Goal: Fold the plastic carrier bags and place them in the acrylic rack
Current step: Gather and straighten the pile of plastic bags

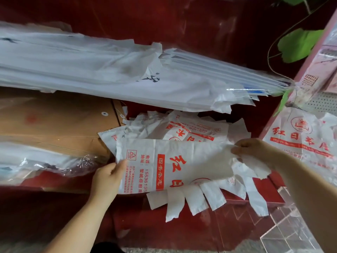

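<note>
Over the red counter (182, 232), both hands pinch a carrier bag (175, 163).

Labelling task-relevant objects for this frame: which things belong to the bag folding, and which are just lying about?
In the job:
printed bag, gripped by the left hand and pinched by the right hand
pile of bags beneath it
acrylic rack

Lying about:
long white bundle
brown envelopes
green leaves
clear-wrapped packet

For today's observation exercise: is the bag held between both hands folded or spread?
Partly folded: the bag stretches between left hand and right hand, but its red print cuts off at the near edge, suggesting a lengthwise fold.
</note>
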Motion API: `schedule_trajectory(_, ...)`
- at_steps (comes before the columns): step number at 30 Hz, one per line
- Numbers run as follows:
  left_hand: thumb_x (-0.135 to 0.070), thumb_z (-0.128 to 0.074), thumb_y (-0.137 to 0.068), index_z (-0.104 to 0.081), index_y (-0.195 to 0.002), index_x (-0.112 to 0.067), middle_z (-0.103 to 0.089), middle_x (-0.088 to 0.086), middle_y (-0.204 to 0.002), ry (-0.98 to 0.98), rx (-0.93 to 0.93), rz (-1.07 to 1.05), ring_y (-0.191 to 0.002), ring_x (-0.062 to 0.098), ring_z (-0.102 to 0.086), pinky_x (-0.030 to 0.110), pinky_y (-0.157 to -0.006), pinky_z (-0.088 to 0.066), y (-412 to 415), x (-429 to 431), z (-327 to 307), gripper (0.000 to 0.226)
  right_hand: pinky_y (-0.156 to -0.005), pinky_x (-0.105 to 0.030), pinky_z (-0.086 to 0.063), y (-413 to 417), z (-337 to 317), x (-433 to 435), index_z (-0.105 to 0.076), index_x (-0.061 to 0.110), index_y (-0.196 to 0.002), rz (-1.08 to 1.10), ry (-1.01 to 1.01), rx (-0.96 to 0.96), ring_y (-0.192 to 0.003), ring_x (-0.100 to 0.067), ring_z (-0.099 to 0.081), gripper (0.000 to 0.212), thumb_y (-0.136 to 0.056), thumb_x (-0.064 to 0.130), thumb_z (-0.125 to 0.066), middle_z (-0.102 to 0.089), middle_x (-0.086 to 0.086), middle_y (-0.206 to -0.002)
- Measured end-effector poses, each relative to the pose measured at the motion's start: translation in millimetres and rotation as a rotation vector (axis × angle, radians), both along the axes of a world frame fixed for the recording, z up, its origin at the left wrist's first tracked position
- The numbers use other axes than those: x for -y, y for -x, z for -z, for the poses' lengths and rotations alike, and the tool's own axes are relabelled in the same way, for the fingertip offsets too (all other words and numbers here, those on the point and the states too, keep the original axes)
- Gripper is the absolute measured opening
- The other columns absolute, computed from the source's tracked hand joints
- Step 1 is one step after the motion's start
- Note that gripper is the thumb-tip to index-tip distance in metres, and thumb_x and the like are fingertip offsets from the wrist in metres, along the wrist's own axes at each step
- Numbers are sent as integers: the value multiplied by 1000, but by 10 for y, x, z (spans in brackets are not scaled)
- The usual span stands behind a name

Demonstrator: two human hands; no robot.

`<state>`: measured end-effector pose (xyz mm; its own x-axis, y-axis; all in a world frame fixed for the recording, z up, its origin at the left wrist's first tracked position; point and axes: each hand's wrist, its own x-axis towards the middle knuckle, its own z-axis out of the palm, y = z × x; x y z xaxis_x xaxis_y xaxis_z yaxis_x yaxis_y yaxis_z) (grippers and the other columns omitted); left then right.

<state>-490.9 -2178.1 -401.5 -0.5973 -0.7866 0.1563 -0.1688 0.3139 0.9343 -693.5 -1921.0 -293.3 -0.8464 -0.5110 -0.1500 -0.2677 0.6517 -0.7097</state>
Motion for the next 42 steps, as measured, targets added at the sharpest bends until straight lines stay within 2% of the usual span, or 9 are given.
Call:
schedule_trajectory(7, -15, -55, -90, -52, -122, -6, -64, 18, -113, 154, 140, -167, -101, 35, -59, 30, -69, -36, 95, 74, 65, 34, -47, -13, -40, 351, 243, 549, -66, 8, -90, 72, -204, -150, -60, -13, -51, 11, -81, 8, -60, -59, -1, -69)
schedule_trajectory(10, -14, -58, -88, -44, -129, -13, -62, 13, -118, 104, 107, -152, -102, 32, -60, 31, -71, -40, 99, 92, 117, 43, -77, -24, -46, 413, 410, 627, -54, 11, -121, 137, -276, -175, -95, -24, -56, 40, -83, 19, -64, -60, -11, -114)
schedule_trajectory(14, -12, -59, -87, -40, -134, -15, -53, 10, -130, 86, 146, -99, -114, 30, -52, 39, -85, -46, 80, 61, 110, 51, -108, -34, -18, 94, 491, 541, -42, 15, -134, 171, -421, -610, -132, -26, -28, 44, -91, 23, -51, -39, -7, -142)
schedule_trajectory(17, -14, -61, -85, -49, -128, -6, -48, 17, -130, 492, 201, -158, -122, 36, -41, 50, -103, -28, 18, 7, 111, 46, -112, -37, -9, -296, 562, 592, -54, 7, -125, 109, -153, -831, -134, -31, -30, 38, -87, 11, -58, -43, -13, -139)
schedule_trajectory(20, -27, -42, -82, -49, -121, -13, -54, 13, -125, 884, 176, -64, -120, 29, -38, 40, -111, -7, -6, -111, 162, 42, -97, -43, -32, -685, 735, 824, -68, 7, -103, -99, -22, -968, -111, -35, -57, 27, -78, 11, -56, -62, -16, -117)
schedule_trajectory(24, -36, -9, -100, -53, -120, -14, -63, 11, -118, 975, 307, 227, -115, 23, -50, 33, -104, -20, 82, -284, 271, 53, -89, -42, -47, -950, 1010, 1054, -66, 9, -108, -502, -127, -809, -108, -28, -60, 48, -77, 28, -35, -62, -12, -120)
schedule_trajectory(29, -46, -3, -98, -71, -102, -11, -70, 5, -104, 971, 670, 342, -94, 20, -68, 31, -97, -24, 61, -257, 322, 77, -104, -15, 10, -737, 1080, 945, -20, 24, -145, -559, -309, -560, -142, -8, -5, 92, -69, 68, 7, -12, 7, -154)
schedule_trajectory(33, -60, -4, -93, -69, -106, -9, -68, 9, -109, 1007, 687, 349, -98, 23, -66, 27, -101, -11, -52, -224, 340, 84, -109, -20, 9, -479, 1006, 776, -12, 25, -147, -451, -459, -545, -142, -7, 0, 51, -99, 42, -17, -5, 7, -155)
schedule_trajectory(42, -21, -81, -58, -61, -100, -15, -70, 4, -93, 1192, 77, 222, -95, 13, -47, 29, -87, -34, -244, 60, 452, 47, -112, -29, -10, -63, 739, 548, -32, 23, -141, -176, -437, -594, -139, -15, -17, 44, -98, 27, -38, -26, 4, -151)
